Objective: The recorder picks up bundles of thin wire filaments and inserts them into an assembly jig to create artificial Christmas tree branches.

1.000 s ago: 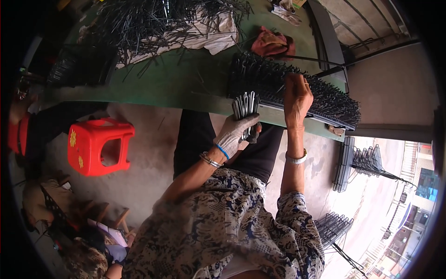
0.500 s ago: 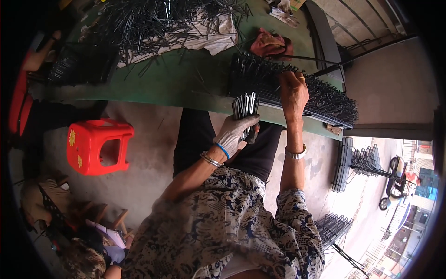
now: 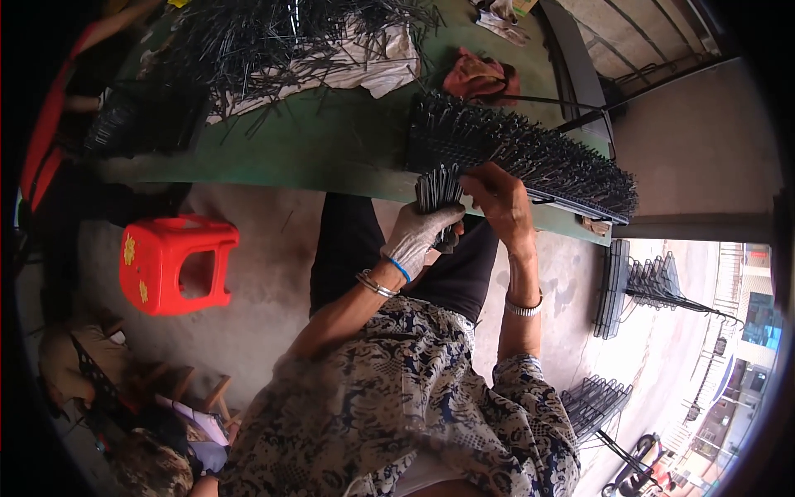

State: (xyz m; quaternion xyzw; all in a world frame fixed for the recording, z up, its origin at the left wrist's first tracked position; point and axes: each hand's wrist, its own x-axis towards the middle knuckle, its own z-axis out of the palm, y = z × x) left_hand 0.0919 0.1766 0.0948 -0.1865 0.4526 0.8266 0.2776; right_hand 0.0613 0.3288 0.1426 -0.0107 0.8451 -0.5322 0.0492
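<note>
The left hand [image 3: 418, 234] grips thin metal rods [image 3: 439, 189] near the green surface [image 3: 319, 153]. They seem stiff, light, slippery; upper ends probably suit pinching. Whether the right hand [image 3: 503, 203] beside them grips any, I cannot tell.

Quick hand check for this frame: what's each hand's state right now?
Left hand: closed, holding a bundle of thin metal rods.
Right hand: at the bundle's right side; whether it holds anything cannot be told.
</note>
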